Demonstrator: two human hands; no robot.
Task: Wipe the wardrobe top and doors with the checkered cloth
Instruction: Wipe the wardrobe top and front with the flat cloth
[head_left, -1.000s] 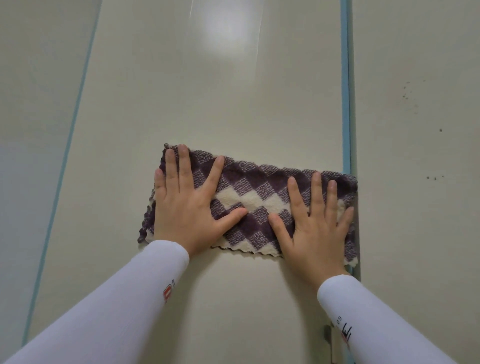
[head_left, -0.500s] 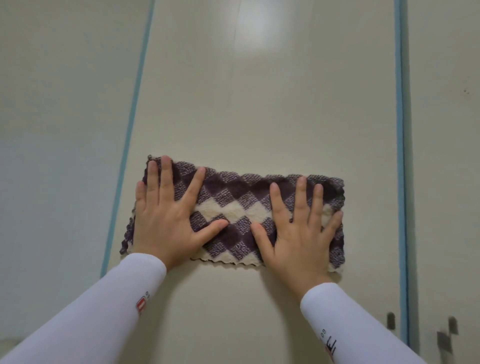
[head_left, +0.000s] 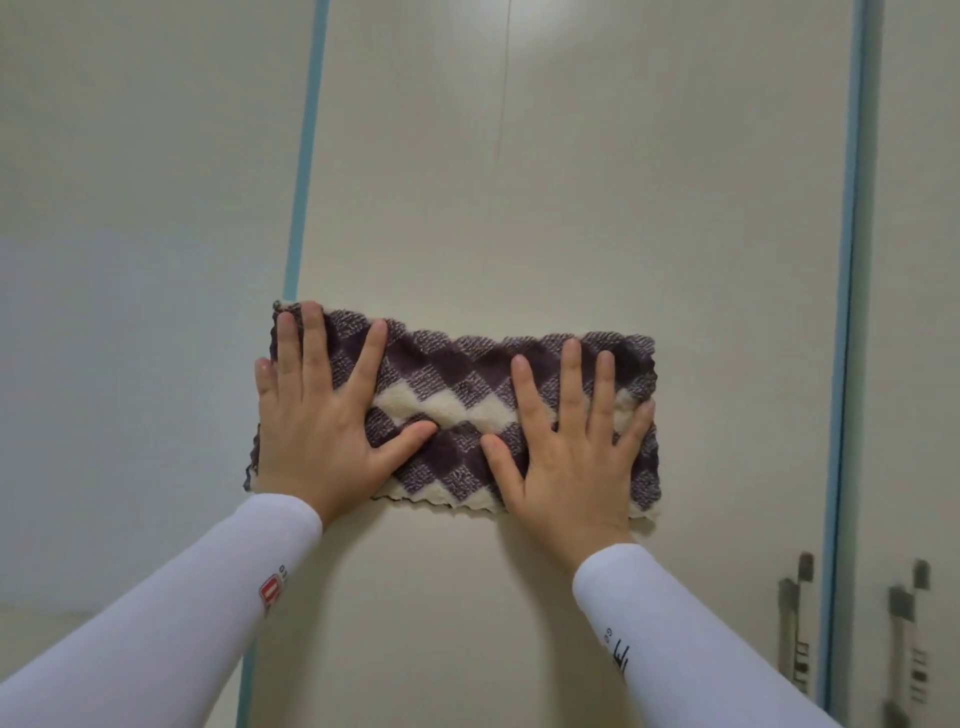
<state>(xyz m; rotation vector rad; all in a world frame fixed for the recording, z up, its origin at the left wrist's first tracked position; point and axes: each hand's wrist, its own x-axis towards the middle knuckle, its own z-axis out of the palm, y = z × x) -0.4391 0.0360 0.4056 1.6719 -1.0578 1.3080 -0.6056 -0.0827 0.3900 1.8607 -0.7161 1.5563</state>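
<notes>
Your left hand (head_left: 317, 431) and right hand (head_left: 566, 457) hide the purple-and-cream checkered fleece cloth (head_left: 457, 395) wherever palms and fingers lie. Below and right of your right fingers: grey metal door handles (head_left: 795, 623), blurred, detail unreadable. Your white sleeves (head_left: 156, 634) cut off at bottom edge; their small print illegible.

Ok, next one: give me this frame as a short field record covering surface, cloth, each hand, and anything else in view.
surface: cream wardrobe door, edged by a left pale blue strip and a right pale blue strip
cloth: purple and cream checkered cloth, spread flat on the door, long side horizontal, left end reaching the left strip
left hand: left hand pressed flat on the cloth's left end, fingers straight and spread
right hand: right hand pressed flat on its right end, fingers spread
other: metal door handles at lower right, blurred; white sleeves on both arms
</notes>
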